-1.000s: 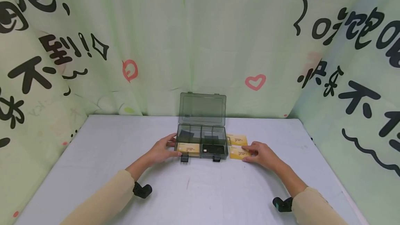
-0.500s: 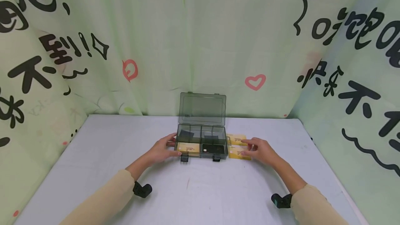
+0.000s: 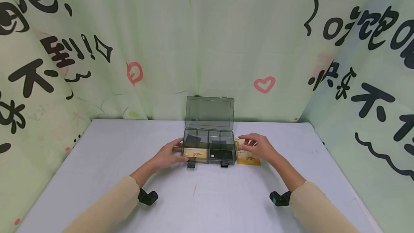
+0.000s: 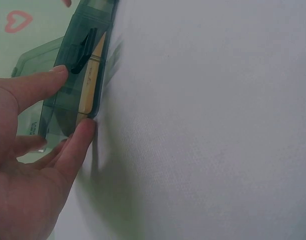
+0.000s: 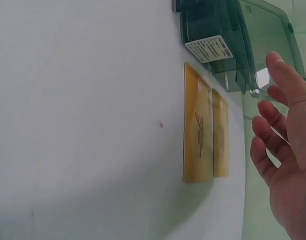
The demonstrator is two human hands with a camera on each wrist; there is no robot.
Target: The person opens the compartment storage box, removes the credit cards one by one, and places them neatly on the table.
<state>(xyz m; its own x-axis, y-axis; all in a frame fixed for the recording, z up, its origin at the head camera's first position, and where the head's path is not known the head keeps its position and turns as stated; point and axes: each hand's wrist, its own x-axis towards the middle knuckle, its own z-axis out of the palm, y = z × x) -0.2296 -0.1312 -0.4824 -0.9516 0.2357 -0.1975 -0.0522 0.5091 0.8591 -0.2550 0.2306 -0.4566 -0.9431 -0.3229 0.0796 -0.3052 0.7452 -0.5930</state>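
A smoky clear plastic compartment case [image 3: 221, 163] stands with its lid [image 3: 209, 112] raised. My left hand [image 3: 169, 154] holds its left end; the left wrist view shows the thumb [image 4: 43, 85] against the case near a latch and the fingers at the side. A yellow card [image 3: 194, 152] and a black card [image 3: 221, 154] lie in the front compartments, darker pieces in the back ones. Right of the case, two yellow cards lie on the table, the nearer card [image 3: 248, 158] and the farther card [image 5: 221, 135]. My right hand [image 3: 258, 146] hovers over them, fingers loosely bent, holding nothing.
A white-covered table [image 3: 207, 197] carries everything. Behind and at both sides hangs a pale green curtain [image 3: 210, 46] with black lettering and red hearts. Two black latches, one of them the right latch [image 3: 224, 164], hang at the case's front. A printed label [image 5: 209, 48] is on its side.
My right hand has left the nearer yellow card and moved away from me and to the left, over the farther card. My left hand and the case have stayed still.
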